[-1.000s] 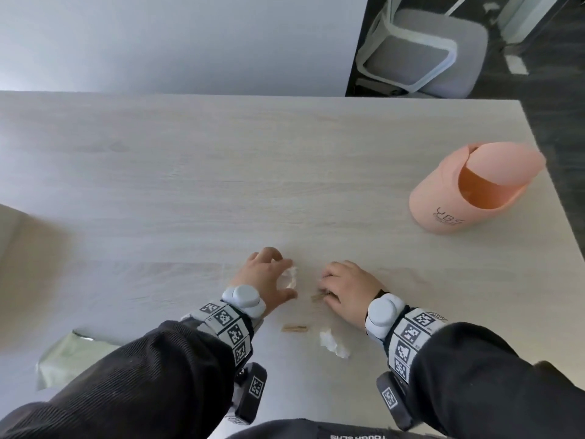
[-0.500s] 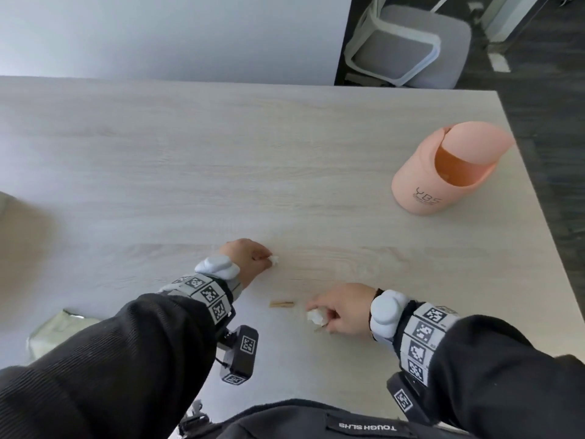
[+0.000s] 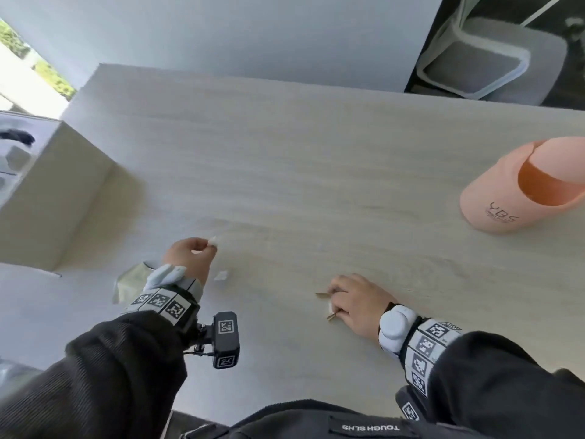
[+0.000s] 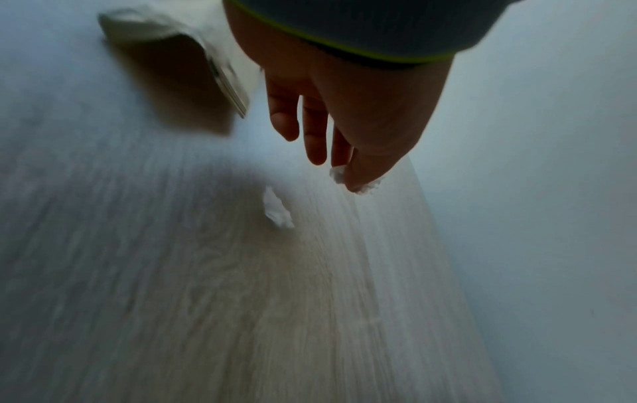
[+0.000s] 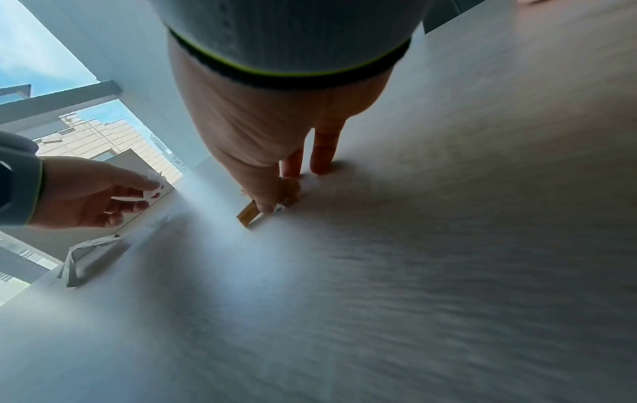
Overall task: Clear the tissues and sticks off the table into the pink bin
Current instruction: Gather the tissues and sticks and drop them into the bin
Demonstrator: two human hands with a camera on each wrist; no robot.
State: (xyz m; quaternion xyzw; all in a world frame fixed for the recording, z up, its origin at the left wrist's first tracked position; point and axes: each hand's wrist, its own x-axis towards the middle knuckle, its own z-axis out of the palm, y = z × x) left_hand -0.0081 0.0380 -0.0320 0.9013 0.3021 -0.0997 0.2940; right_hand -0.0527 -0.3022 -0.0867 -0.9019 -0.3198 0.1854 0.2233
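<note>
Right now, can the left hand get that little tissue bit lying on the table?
Probably yes. The tissue scrap lies just beside the left hand with nothing between, though that hand already pinches another tissue piece.

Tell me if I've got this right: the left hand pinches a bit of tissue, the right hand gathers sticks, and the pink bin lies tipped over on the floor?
Not quite. The pink bin stands on the table, off to the person's right, as the head view shows. The rest holds: the left hand pinches a bit of tissue, and the right hand gathers sticks.

I note a plain pale grey wall behind the light wood-grain table. A grey padded chair stands on dark floor; daylight enters a window.
</note>
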